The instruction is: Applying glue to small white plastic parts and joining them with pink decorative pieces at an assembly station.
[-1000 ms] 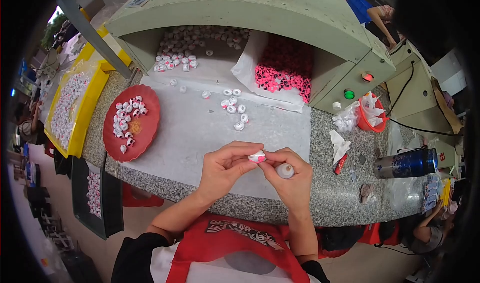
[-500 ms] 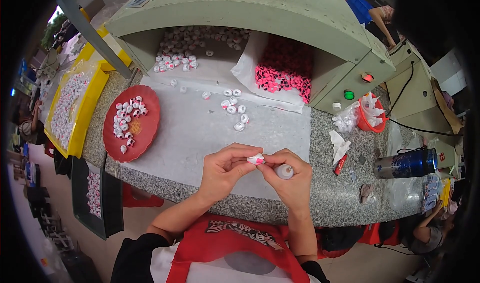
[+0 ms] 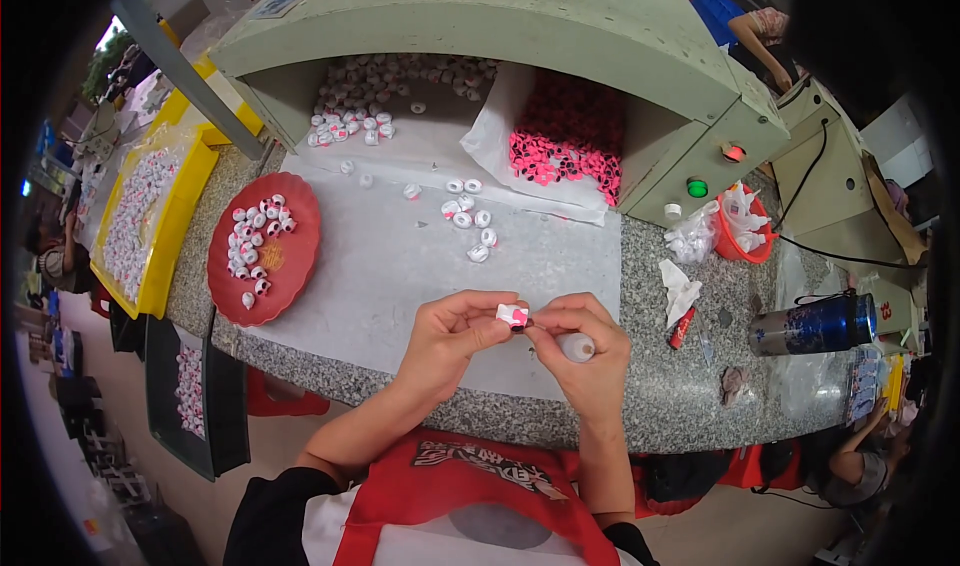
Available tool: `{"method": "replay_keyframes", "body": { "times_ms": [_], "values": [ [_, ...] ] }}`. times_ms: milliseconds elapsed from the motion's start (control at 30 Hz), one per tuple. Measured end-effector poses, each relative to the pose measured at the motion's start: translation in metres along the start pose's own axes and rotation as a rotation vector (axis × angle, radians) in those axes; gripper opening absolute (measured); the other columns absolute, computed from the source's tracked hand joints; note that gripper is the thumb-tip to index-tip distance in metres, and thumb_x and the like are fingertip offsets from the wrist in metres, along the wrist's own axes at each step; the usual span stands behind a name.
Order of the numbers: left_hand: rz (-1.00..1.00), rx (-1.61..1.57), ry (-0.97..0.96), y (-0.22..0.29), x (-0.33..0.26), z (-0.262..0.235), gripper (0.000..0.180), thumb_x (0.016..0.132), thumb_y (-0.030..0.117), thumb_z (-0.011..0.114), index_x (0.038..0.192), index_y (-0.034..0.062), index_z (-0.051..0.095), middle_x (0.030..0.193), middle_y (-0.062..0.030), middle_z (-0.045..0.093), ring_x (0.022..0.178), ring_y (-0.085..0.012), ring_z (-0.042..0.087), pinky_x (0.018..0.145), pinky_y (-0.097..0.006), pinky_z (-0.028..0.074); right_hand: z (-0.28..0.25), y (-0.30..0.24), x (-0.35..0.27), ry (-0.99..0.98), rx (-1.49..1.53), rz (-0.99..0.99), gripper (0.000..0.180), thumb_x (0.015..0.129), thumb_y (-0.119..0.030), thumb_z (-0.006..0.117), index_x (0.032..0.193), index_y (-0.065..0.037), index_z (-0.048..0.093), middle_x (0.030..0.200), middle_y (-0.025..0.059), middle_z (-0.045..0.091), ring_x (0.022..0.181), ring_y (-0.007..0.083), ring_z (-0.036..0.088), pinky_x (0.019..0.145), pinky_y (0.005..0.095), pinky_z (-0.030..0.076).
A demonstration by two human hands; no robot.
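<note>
Down at six o'clock, just above the counter's near edge, both hands meet: the left hand (image 3: 455,336) pinches a small white and pink piece (image 3: 512,314) between thumb and fingertips, fingers narrow around it. The right hand (image 3: 585,351) closes in from three o'clock, fingertips touching the same piece, with a small white bottle (image 3: 577,346) tucked in its curled fingers. At ten o'clock sits a red plate (image 3: 290,266) of similar pieces; loose white pieces (image 3: 468,216) lie at twelve.

speckled granite counter (image 3: 680,386) | grey-green machine hood (image 3: 520,16) | daylight upper left
</note>
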State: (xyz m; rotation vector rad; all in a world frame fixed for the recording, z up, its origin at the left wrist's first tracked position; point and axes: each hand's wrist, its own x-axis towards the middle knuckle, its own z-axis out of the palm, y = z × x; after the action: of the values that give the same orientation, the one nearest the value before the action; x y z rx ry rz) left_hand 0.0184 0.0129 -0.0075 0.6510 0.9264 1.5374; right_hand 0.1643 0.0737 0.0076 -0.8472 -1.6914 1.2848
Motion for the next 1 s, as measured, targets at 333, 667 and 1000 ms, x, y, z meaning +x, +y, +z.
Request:
{"method": "replay_keyframes", "body": {
  "times_ms": [333,667,1000],
  "values": [
    [0.056,0.177,-0.095,0.013,-0.008,0.014,0.032,0.076,-0.007,0.059,0.106,-0.0034,0.051,0.082,-0.0107,0.062,0.08,-0.016,0.062,0.072,-0.024,0.05,-0.01,0.009,-0.001,-0.097,0.199,-0.062,0.022,0.065,0.011,0.063,0.085,0.002,0.06,0.087,0.0127,0.059,0.065,0.0131,0.059,0.051,0.0197,0.047],
    [0.132,0.343,-0.112,0.006,-0.009,0.001,0.026,0.076,-0.004,0.061,0.1,-0.0036,0.051,0.083,-0.0131,0.063,0.076,-0.0147,0.063,0.066,-0.024,0.052,-0.004,0.014,-0.002,-0.141,0.542,0.195,0.018,0.068,0.007,0.064,0.085,0.003,0.059,0.086,0.0138,0.059,0.058,0.0117,0.056,0.046,0.0198,0.045],
    [0.138,0.327,0.018,0.004,-0.013,-0.01,0.02,0.076,-0.006,0.059,0.096,-0.005,0.054,0.086,-0.0172,0.062,0.074,-0.019,0.064,0.061,-0.023,0.052,0.014,0.021,0.008,-0.208,0.518,0.243,0.013,0.071,0.008,0.061,0.082,0.002,0.059,0.085,0.0151,0.058,0.056,0.0124,0.055,0.045,0.0206,0.044]
  ]
}}
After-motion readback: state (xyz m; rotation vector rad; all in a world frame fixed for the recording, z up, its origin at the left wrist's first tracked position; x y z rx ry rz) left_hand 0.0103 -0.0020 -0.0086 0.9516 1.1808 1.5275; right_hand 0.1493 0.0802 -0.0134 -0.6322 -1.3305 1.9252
